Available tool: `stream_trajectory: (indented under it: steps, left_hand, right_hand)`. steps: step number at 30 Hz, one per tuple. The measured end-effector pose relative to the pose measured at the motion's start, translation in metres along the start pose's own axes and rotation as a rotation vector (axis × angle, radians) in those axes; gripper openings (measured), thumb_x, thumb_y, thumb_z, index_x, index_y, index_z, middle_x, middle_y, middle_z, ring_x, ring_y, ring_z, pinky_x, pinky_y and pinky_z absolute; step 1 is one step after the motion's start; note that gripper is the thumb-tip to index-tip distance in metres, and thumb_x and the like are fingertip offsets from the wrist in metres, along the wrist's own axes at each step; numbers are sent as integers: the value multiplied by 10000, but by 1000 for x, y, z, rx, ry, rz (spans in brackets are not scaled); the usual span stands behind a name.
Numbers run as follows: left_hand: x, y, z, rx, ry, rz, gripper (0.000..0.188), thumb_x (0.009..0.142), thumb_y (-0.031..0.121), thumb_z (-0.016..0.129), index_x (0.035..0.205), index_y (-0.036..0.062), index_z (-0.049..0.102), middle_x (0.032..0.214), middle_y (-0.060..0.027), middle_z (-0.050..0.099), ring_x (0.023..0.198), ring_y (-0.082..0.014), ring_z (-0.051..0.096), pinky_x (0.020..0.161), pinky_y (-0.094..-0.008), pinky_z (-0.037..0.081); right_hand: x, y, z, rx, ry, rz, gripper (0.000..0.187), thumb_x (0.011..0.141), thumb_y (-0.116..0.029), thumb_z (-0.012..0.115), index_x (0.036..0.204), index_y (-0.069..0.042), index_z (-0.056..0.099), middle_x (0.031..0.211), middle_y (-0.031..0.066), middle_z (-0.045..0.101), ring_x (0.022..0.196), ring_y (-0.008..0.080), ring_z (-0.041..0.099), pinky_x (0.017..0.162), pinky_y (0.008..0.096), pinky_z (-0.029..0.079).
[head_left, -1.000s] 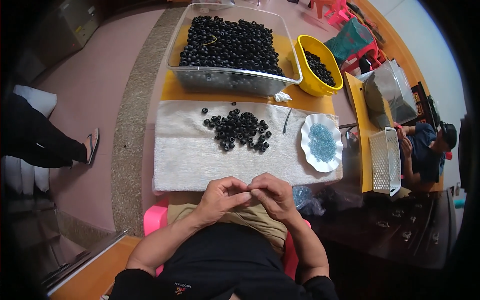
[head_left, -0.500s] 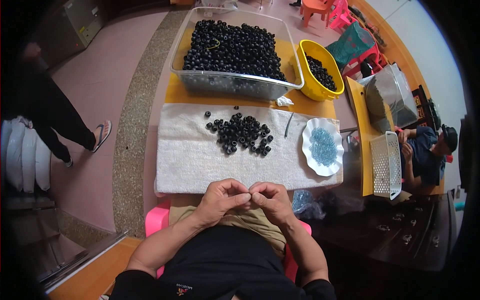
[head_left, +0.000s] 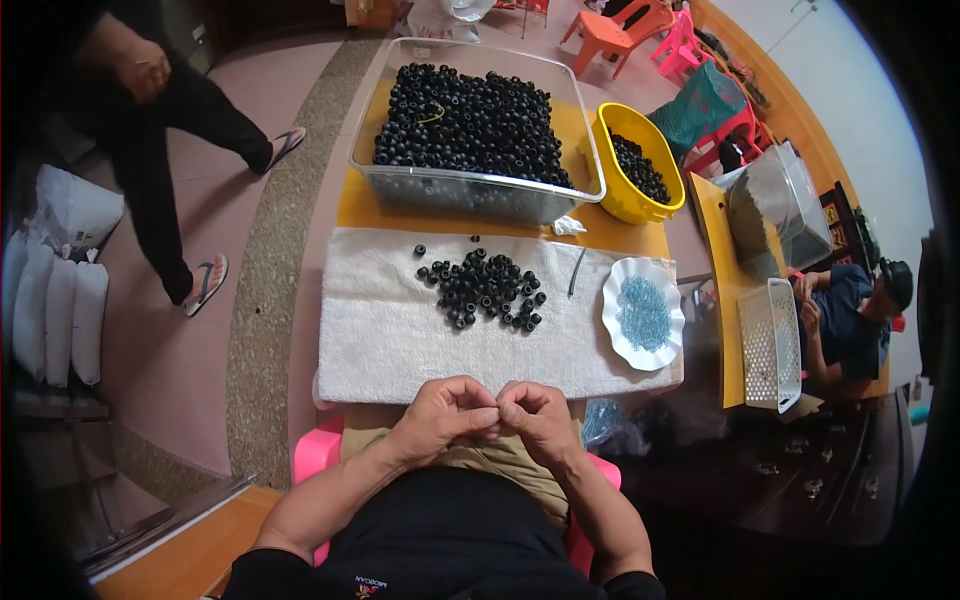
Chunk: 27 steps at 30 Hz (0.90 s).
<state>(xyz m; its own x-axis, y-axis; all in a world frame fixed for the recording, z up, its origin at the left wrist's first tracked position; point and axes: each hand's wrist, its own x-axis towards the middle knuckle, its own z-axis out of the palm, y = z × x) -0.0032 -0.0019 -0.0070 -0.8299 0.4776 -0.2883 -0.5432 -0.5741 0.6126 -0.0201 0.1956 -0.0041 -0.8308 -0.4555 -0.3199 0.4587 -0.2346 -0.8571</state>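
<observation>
My left hand (head_left: 446,416) and my right hand (head_left: 536,420) meet fingertip to fingertip above my lap, just in front of the table edge. Thumbs and index fingers are pinched; whatever lies between them is too small or hidden to make out. Beyond them a white towel (head_left: 370,345) covers the near part of the table. A loose pile of black ring-shaped pieces (head_left: 484,285) with open centres lies on it. To its right, a white wavy-edged plate (head_left: 614,338) holds small clear blue pieces (head_left: 645,313). A thin dark strip (head_left: 576,272) lies between pile and plate.
Behind the towel stand a large clear bin (head_left: 470,192) and a yellow tub (head_left: 634,205), both holding black pieces. A crumpled white tissue (head_left: 568,226) lies nearby. At right, a person (head_left: 850,310) sits by a white basket (head_left: 771,350). Another person (head_left: 150,170) walks at left.
My view has shifted slightly, so the table appears lower. The walking person at left has come further into view. My hands keep the same fingertip pinch.
</observation>
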Motion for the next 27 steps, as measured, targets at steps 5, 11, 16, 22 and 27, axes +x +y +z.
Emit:
stream_trajectory:
  steps: [5, 11, 16, 22, 27]
  left_hand:
    - [4, -1, -3, -19, -32, 15, 122, 905, 42, 674, 995, -9, 610, 883, -105, 673, 795, -181, 690, 731, -300, 602]
    - [-1, 5, -2, 18, -50, -45, 129, 917, 96, 680, 989, 13, 614, 886, -77, 671, 800, -146, 669, 739, -277, 573]
    - [2, -5, -7, -92, -65, -36, 111, 921, 82, 665, 1001, 28, 609, 886, -77, 676, 815, -170, 680, 734, -291, 566]
    - [-1, -5, -5, -100, -75, 2, 88, 921, 67, 665, 987, 25, 625, 883, -57, 657, 812, -132, 645, 747, -254, 539]
    - [-1, -3, -5, -107, -35, 27, 93, 917, 57, 667, 995, 23, 631, 914, -54, 656, 838, -134, 645, 767, -255, 536]
  right_hand:
    - [3, -2, -4, -102, -42, -46, 227, 914, -244, 712, 872, -33, 638, 807, -8, 626, 705, 67, 560, 636, 204, 452]
    - [5, -6, -6, -133, -67, 3, 163, 920, -174, 696, 862, -31, 643, 817, 2, 638, 733, 66, 575, 655, 205, 464]
    - [-3, 2, 7, -335, 129, -165, 135, 913, -123, 689, 841, -9, 685, 820, -7, 645, 748, 63, 565, 680, 206, 453]
    - [-8, 16, 17, -453, 188, -539, 71, 872, -35, 710, 935, -3, 708, 843, 74, 660, 747, 124, 605, 688, 239, 480]
    - [-5, 17, 21, -567, 185, -762, 200, 811, 2, 756, 999, -7, 689, 908, 82, 641, 702, 144, 605, 631, 245, 487]
